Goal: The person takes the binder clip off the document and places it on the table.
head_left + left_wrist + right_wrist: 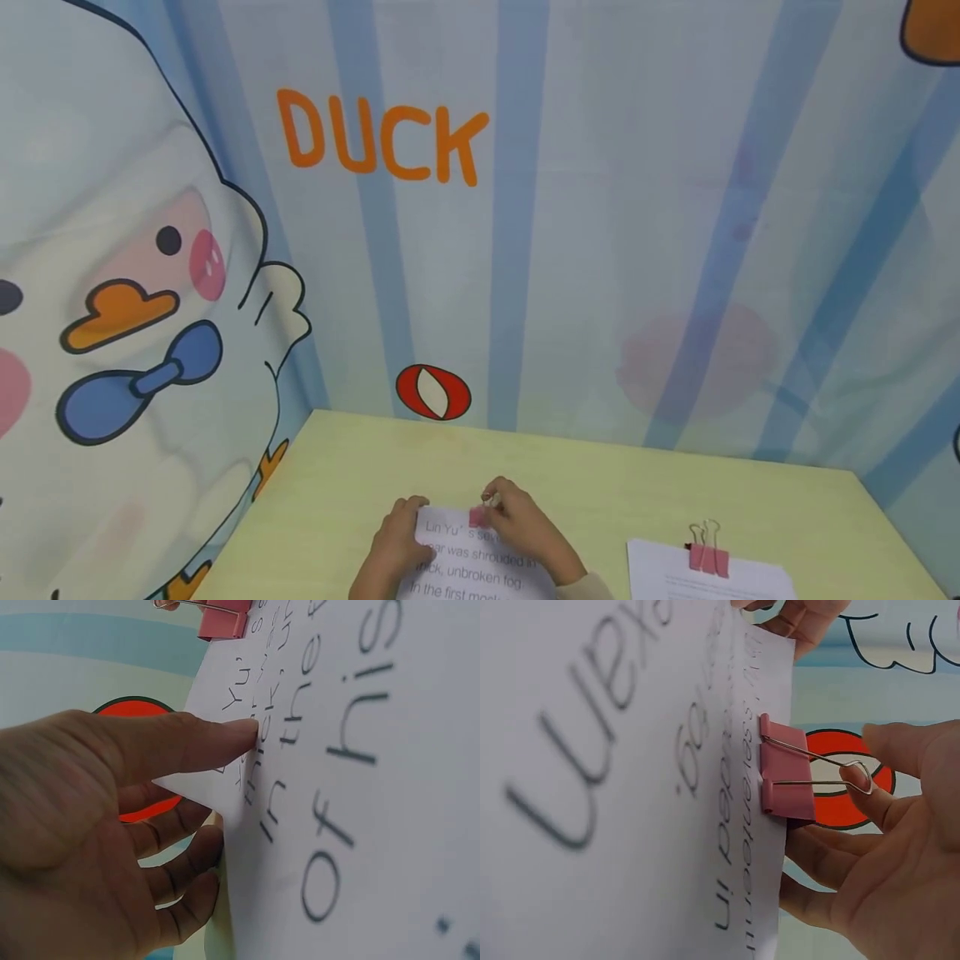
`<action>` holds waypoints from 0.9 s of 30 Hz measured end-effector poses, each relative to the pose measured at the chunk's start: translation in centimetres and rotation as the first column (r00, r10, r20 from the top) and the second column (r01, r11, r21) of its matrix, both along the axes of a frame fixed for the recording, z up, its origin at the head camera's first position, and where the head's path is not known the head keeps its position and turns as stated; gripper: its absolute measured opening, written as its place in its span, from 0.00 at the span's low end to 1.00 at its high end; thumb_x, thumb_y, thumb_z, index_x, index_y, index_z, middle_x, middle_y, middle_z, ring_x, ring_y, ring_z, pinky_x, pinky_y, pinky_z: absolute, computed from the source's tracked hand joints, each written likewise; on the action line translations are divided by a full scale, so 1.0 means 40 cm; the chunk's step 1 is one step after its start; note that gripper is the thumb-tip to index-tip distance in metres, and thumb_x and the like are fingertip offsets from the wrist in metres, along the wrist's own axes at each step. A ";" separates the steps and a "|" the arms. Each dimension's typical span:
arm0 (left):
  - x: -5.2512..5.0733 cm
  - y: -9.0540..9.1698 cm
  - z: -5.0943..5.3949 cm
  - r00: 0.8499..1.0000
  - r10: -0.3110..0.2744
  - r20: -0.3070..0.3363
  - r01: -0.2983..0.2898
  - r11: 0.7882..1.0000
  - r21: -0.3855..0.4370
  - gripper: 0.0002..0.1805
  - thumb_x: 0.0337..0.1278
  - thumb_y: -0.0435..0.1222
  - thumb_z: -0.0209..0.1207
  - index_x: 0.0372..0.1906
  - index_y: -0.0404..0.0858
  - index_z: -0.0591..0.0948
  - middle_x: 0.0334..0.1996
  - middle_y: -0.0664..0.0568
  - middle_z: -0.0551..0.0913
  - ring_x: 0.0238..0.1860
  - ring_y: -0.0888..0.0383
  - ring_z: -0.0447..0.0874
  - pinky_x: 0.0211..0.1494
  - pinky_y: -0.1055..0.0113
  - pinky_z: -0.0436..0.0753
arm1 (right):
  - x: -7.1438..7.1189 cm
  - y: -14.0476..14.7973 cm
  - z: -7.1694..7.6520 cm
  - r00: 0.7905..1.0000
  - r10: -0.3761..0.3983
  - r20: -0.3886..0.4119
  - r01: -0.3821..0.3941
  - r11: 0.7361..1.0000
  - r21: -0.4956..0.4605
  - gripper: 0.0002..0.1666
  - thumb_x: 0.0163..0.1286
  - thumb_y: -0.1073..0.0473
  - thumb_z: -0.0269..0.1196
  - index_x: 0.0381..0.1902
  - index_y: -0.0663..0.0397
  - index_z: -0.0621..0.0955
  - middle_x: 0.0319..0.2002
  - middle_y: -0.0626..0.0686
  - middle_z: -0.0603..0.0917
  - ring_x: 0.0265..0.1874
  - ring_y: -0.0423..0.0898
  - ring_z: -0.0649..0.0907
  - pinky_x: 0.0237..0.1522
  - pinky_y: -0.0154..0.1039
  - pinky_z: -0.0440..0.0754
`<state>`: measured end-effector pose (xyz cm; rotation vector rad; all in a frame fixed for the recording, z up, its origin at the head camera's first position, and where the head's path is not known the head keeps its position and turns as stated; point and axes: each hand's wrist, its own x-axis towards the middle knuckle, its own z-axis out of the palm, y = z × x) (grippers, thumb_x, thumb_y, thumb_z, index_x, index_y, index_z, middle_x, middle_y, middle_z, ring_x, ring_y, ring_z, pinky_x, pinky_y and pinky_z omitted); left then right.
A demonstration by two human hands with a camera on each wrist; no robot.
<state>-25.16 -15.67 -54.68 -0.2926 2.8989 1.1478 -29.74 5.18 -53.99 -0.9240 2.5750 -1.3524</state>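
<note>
In the head view my left hand (392, 546) grips the left edge of white printed paper (465, 575). The left wrist view shows the thumb (187, 742) on the printed face and the other fingers behind the edge. A pink binder clip (786, 769) sits on the paper's top edge, its wire handle (817, 782) sticking out past it. My right hand (528, 525) is at this clip. Its index fingertip (855, 778) lies against the wire loop from behind, while the thumb (892, 746) stands apart from it. Other right fingers reach behind the paper, their tips hidden.
Another white printed paper (705, 583) lies to the right on the pale yellow table (600, 475). A second pink binder clip (708, 560) is on its top edge, wire handles raised. Behind the table hangs a striped blue cloth (585, 250) with a cartoon duck.
</note>
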 end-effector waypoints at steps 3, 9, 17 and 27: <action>-0.002 0.001 -0.002 1.000 0.013 0.003 -0.013 1.000 0.010 0.42 0.28 0.22 0.76 0.61 0.32 0.77 0.50 0.41 0.78 0.53 0.36 0.78 0.59 0.40 0.78 | -0.003 -0.005 -0.003 1.000 -0.004 0.026 0.004 1.000 -0.006 0.11 0.79 0.58 0.56 0.48 0.62 0.76 0.31 0.48 0.80 0.26 0.37 0.76 0.30 0.33 0.78; -0.001 0.002 -0.005 1.000 0.019 -0.007 -0.019 1.000 0.010 0.41 0.28 0.22 0.76 0.60 0.32 0.77 0.50 0.40 0.78 0.52 0.37 0.79 0.59 0.40 0.78 | -0.005 -0.012 -0.006 0.999 -0.030 0.045 0.031 0.999 -0.029 0.12 0.79 0.55 0.56 0.48 0.60 0.77 0.37 0.50 0.83 0.33 0.42 0.83 0.37 0.38 0.82; 0.011 0.004 -0.004 1.000 0.006 -0.017 -0.006 1.000 0.010 0.40 0.29 0.22 0.75 0.60 0.32 0.77 0.50 0.41 0.78 0.51 0.37 0.79 0.58 0.40 0.78 | -0.005 -0.015 -0.012 0.999 -0.050 0.017 0.051 0.997 -0.053 0.22 0.76 0.55 0.60 0.58 0.66 0.75 0.53 0.63 0.81 0.50 0.57 0.83 0.52 0.55 0.82; 0.012 -0.003 -0.002 0.999 -0.020 -0.036 0.021 1.000 0.017 0.41 0.30 0.22 0.75 0.61 0.33 0.77 0.51 0.42 0.78 0.52 0.39 0.78 0.59 0.39 0.77 | -0.006 -0.024 -0.018 0.993 -0.088 -0.073 0.078 0.987 -0.138 0.14 0.72 0.64 0.63 0.51 0.65 0.75 0.45 0.61 0.84 0.45 0.53 0.85 0.52 0.52 0.83</action>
